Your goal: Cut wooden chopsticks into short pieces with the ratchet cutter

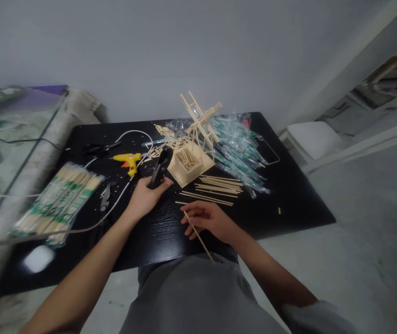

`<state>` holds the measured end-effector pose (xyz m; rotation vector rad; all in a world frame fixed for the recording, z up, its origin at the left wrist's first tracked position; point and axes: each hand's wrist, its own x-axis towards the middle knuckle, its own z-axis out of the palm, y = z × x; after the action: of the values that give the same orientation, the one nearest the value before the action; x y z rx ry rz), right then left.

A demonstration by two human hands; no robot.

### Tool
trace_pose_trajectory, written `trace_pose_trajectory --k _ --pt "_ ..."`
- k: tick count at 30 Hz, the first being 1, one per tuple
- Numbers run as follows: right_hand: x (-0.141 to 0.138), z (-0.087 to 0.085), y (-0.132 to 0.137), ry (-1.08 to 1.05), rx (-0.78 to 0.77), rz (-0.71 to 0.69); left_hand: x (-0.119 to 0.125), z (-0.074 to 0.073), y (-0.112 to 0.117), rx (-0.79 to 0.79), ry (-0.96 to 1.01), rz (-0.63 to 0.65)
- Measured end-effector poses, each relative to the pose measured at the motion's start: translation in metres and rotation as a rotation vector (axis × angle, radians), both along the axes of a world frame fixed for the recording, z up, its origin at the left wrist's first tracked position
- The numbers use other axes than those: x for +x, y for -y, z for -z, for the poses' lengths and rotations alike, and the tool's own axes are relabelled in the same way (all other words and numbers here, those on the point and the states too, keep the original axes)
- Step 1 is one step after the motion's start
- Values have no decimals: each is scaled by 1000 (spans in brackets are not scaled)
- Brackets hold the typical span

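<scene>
My left hand is closed around a black hand tool that points up and away from me; its exact kind is hard to make out. Between the fingers of my right hand is a thin bamboo stick, slanting down toward my lap. Just beyond that hand lies a loose row of similar sticks on the black table. Ahead of my left hand stands a wooden stick model with crossed arms on a flat base, next to a box holding short stick pieces.
A yellow glue gun with a white cable lies left of the model. Packed stick bundles, a grey metal tool and a white object are at left. Cut pieces and plastic wrappers spread behind. A white stool stands right.
</scene>
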<state>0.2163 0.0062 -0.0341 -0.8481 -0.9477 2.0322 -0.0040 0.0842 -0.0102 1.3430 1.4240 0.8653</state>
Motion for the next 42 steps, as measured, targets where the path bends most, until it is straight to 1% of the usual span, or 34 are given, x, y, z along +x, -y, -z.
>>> trace_pose_trajectory --k 3,5,7,9,10,12,16,18,22,25,31,34,37,42 --pt "13 -3 -9 192 124 69 5 8 3 -55 126 6" --pt "28 -5 -18 380 250 205 7 13 4 -99 223 -12" --pt "43 -5 -27 598 405 373 7 17 5 -126 286 -27" --pt "55 -4 -36 823 559 466 7 20 5 -137 317 -35" --pt "58 -2 -39 906 626 479 8 21 6 -143 332 -37" --pt "60 2 -43 1009 742 450 8 23 6 -155 361 -38" --pt "50 14 -46 1073 889 312 9 27 5 -158 396 -40" --pt "44 19 -46 1103 936 284 10 29 5 -155 407 -39" --pt "42 24 -45 1199 979 289 11 31 5 -153 426 -40" --pt "48 19 -41 1225 970 274 11 30 5 -152 441 -45" --pt "76 2 -26 1298 851 107 12 30 4 -146 452 -56" --pt "86 -1 -21 1337 809 67 12 30 3 -147 452 -53" --pt "91 0 -18 1334 790 46 12 29 3 -150 451 -48" --pt "90 5 -17 1327 793 40 11 31 3 -148 444 -48"
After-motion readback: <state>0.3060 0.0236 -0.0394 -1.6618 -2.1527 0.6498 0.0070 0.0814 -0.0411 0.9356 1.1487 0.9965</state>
